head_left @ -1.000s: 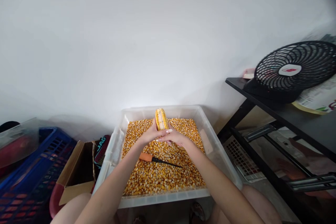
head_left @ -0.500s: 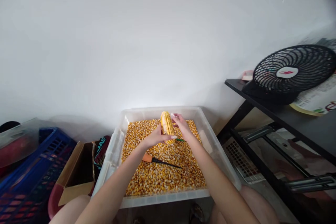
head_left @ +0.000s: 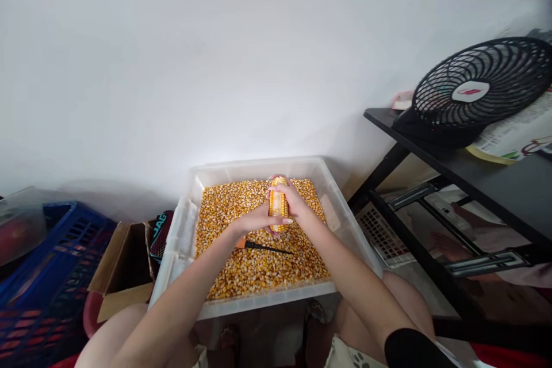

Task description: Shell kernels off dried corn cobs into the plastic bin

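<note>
An ear of corn (head_left: 277, 207) stands nearly upright above a translucent plastic tub (head_left: 254, 165), a pale strip without kernels running down its near side. Around its lower part my left hand (head_left: 259, 219) is closed, thumb across the front. My right hand (head_left: 295, 199) grips the upper part from the right, its fingers partly hidden behind the ear. Loose yellow corn kernels (head_left: 228, 198) cover the tub's floor. On them, below my hands, lies a screwdriver-like tool (head_left: 269, 248) with an orange handle and a thin black shaft.
A black fan (head_left: 470, 92) stands on a dark shelf (head_left: 414, 139) to the right. At left are an open cardboard box (head_left: 125, 264) and a blue plastic crate (head_left: 56, 276). A white wall (head_left: 259, 57) rises behind the tub.
My right hand has moved from beside the ear to closing around its upper part. The ear has turned, so its bare strip faces me more. The camera view has tilted down slightly.
</note>
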{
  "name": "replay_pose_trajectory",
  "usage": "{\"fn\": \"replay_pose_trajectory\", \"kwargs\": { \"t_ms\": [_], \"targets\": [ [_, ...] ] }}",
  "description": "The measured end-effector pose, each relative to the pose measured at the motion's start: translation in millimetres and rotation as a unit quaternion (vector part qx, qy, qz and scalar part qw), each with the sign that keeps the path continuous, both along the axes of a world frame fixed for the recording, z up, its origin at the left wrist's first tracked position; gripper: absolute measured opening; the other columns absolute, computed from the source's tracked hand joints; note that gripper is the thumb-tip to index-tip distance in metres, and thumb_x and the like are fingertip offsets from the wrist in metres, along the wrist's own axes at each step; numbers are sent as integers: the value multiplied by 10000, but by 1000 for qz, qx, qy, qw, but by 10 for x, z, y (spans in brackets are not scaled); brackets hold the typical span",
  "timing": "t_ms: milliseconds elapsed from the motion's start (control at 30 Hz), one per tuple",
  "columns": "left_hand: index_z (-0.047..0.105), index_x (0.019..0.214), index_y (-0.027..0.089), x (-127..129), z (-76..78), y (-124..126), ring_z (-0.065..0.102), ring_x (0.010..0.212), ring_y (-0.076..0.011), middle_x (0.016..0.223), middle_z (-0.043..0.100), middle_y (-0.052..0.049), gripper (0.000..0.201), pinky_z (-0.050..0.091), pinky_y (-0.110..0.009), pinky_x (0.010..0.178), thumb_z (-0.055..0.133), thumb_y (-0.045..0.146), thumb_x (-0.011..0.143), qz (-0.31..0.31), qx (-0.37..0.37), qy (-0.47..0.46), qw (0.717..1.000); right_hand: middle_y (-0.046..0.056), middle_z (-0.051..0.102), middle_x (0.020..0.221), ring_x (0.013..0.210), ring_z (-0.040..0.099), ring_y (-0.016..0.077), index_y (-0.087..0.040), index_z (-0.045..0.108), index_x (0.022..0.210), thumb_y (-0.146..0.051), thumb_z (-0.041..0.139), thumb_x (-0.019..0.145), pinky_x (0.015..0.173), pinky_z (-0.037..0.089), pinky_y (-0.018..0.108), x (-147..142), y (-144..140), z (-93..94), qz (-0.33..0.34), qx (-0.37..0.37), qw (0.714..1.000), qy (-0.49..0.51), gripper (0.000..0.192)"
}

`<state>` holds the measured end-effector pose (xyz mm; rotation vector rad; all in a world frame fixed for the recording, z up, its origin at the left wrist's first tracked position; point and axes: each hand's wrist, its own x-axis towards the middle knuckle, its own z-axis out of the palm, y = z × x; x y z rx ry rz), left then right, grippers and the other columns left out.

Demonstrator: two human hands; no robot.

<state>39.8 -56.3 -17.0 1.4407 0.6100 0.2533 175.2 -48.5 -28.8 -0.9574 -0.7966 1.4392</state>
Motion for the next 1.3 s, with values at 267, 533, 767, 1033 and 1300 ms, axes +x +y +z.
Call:
{"fn": "replay_pose_trajectory", "kwargs": {
  "t_ms": [267,533,767,1033,1300],
  "targets": [
    [419,1220,188,-73,-85,82,570,823,-194,965,526,-67,660,564,-383,647,730,307,650,-34,-3,-6,999,-60,531,630,535,540,133,-250,503,949,-230,602,568,492,444,235,-38,-5,-44,9,28,999,19,394],
    [403,1243,168,-103,-65,88,619,766,-186,993,572,-99,696,545,-365,659,735,305,646,-54,-17,14,998,-56,537,644,546,530,131,-242,501,887,-264,608,574,507,436,239,-44,-11,-69,-5,31,999,-6,332],
    [296,1317,176,-126,27,103,640,815,-215,988,596,-110,774,519,-371,735,714,327,684,-83,-26,-5,996,-49,542,592,538,543,150,-249,465,933,-268,566,601,493,433,243,7,-1,62,3,49,998,47,347],
    [419,1166,154,25,86,-11,535,580,-131,780,563,-19,639,463,-283,518,733,329,637,-25,89,27,995,-68,522,555,505,531,141,-253,449,923,-277,585,569,466,429,238,11,-13,137,-52,30,998,34,380],
    [381,1151,146,-25,12,9,500,543,-123,697,529,4,638,410,-268,486,722,353,652,-53,69,26,996,-58,551,553,504,542,141,-244,450,892,-278,569,581,476,428,236,18,-4,92,-22,44,998,32,336]
  ]
}}
